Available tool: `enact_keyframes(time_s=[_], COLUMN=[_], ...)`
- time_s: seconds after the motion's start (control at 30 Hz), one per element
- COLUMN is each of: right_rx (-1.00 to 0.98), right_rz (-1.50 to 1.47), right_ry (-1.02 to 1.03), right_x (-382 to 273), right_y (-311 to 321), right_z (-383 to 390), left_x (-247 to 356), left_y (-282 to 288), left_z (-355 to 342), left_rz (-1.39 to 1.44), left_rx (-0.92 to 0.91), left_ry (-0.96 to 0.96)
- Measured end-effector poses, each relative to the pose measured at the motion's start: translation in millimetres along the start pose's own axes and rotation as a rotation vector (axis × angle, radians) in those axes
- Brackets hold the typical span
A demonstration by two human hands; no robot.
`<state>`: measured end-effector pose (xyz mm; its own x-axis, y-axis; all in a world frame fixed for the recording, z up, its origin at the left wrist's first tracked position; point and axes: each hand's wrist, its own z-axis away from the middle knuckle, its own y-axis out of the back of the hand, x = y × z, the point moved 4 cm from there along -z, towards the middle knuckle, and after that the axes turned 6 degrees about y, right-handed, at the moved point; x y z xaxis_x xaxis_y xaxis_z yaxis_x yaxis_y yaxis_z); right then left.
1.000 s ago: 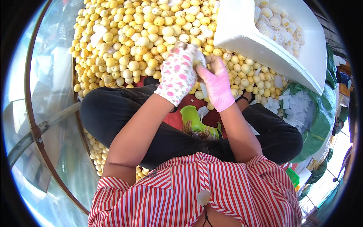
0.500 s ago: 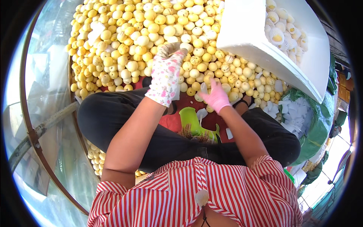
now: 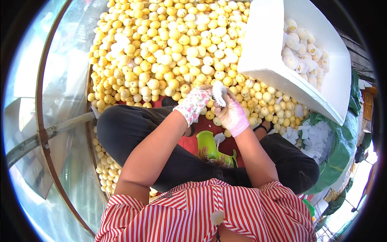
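Note:
My left hand [image 3: 196,103], in a white floral glove, is closed at the edge of a white foam mesh sleeve [image 3: 219,93]. My right hand [image 3: 231,112], in a pink glove, grips that sleeve from the right, fingers curled. Whether a fruit sits inside the sleeve is hidden. Just beyond both hands spreads a heap of round yellow fruit [image 3: 169,56], some striped. Between my crossed legs, below the hands, a green plastic object [image 3: 206,143] lies on a red surface.
A white foam box [image 3: 262,52] at upper right holds several net-wrapped fruits [image 3: 302,56]. White scraps [image 3: 316,141] lie on green plastic sheeting [image 3: 334,165] at right. Along the left run translucent sheeting [image 3: 24,121] and a metal frame [image 3: 42,137]. More fruit lies beside my left leg.
From half a second ago, my hands have come together: the left moved right, the right closed from spread fingers onto the white sleeve. The whole view has shifted slightly.

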<state>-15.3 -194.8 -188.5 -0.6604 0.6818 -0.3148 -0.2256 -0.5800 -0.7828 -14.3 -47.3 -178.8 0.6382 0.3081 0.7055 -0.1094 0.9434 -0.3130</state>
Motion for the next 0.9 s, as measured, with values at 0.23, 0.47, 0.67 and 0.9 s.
enact_keyframes(time_s=[0.23,0.47,0.67,0.9], right_rx=[0.163,-0.115,-0.262,-0.233], right_rz=[0.179,0.464,0.639,2.456], right_ry=[0.225,0.084,0.073,0.572], right_x=[-3.5,-1.3,9.7,35.4], right_y=[-20.3,-69.1,-69.0,-119.8], right_z=[-24.6,-36.6,-110.2,-238.1], left_x=[35.4,85.7,106.0,113.9], left_y=[-9.5,-4.4,-7.2,-29.3], left_z=[25.1,49.6,65.4,60.4], left_rz=[0.270,-0.195,-0.002,-0.190], left_rx=[0.124,0.285,0.323,0.211], left_ry=[-0.105,-0.048,-0.433,-0.407])
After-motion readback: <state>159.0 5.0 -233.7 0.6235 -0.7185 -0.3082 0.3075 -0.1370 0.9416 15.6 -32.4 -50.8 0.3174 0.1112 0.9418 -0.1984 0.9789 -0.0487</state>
